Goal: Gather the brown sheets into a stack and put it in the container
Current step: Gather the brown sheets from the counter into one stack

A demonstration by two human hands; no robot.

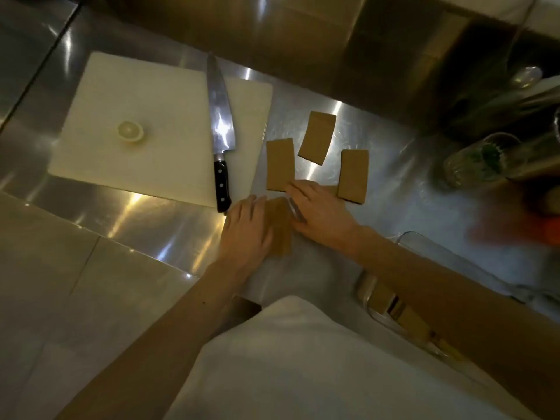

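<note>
Several brown rectangular sheets lie on the steel counter. One sheet lies at the left, one tilted behind it, one at the right. A nearer sheet lies under my left hand, which rests flat on its left part. My right hand lies flat just right of it, fingers touching the sheet's edge; another brown piece peeks out behind it. A clear glass container sits at the lower right under my right forearm, with brown pieces inside.
A white cutting board lies at the left with a chef's knife and a lemon half on it. Glass jars and blurred items stand at the right. A steel backsplash rises behind.
</note>
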